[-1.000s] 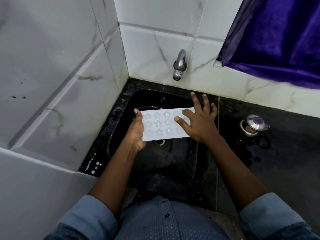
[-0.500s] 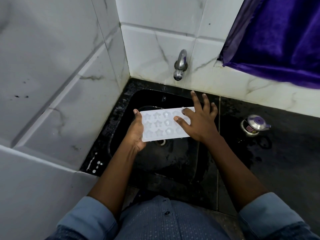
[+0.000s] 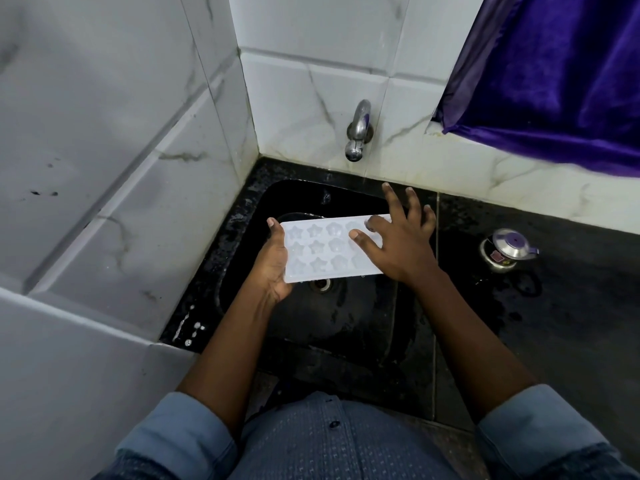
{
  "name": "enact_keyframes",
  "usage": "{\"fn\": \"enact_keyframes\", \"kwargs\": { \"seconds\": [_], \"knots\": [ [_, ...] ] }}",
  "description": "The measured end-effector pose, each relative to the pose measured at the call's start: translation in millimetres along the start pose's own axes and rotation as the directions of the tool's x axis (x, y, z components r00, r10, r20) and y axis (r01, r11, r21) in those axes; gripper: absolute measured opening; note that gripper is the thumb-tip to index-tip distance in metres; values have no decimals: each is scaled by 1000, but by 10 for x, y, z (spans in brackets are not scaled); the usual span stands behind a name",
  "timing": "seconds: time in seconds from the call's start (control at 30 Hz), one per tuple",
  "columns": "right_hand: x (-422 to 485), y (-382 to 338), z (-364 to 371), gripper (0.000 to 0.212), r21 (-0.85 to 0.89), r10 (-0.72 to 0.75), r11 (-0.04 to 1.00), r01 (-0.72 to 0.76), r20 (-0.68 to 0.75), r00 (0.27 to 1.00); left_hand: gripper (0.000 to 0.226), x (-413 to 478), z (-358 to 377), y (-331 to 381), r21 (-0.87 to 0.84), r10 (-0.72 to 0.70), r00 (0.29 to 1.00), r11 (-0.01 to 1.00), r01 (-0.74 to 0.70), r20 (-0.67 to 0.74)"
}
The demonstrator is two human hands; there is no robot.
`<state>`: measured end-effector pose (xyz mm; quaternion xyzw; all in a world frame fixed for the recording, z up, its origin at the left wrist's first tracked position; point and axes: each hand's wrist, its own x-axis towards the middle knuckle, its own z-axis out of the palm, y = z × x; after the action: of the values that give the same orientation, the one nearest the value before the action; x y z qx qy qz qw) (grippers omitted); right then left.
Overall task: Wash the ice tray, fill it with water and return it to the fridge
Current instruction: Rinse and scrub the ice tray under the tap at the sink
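Gripping the left end of the tray [image 3: 322,249], the left hand [image 3: 273,263] lays its thumb along the edge, palm cupped under the corner. The right hand [image 3: 398,244] rests on the other end, fingers spread, thumb and forefinger touching the top. The white tray, star moulds showing, is held above the sink [image 3: 346,327], over its drain [image 3: 320,285]. Behind the sink juts a tap [image 3: 358,133]; right of the sink stands a steel pot [image 3: 505,251].
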<state>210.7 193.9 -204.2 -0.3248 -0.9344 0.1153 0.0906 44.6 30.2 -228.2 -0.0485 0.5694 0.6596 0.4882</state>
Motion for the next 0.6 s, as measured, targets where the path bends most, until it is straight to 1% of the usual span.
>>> {"fn": "enact_keyframes", "kwargs": {
  "seconds": [0.13,0.2,0.37,0.47,0.6],
  "knots": [
    [6,3,-12,60,-9,-8,1000,8,21,1000,94,13,-21,13,-3,12,1000,1000,-12,-5],
    [2,1,-5,57,3,-8,1000,7,28,1000,96,37,-41,19,3,14,1000,1000,-14,-3],
    [9,5,6,55,8,-1,1000,1,21,1000,92,28,-32,-10,-7,0,1000,1000,0,-11],
    [-14,13,29,55,20,-5,1000,4,37,999,94,42,-47,10,0,18,1000,1000,-18,-3],
    [-1,4,25,53,28,2,1000,-3,21,1000,90,32,-40,-1,5,27,1000,1000,-27,-2]
  ]
}}
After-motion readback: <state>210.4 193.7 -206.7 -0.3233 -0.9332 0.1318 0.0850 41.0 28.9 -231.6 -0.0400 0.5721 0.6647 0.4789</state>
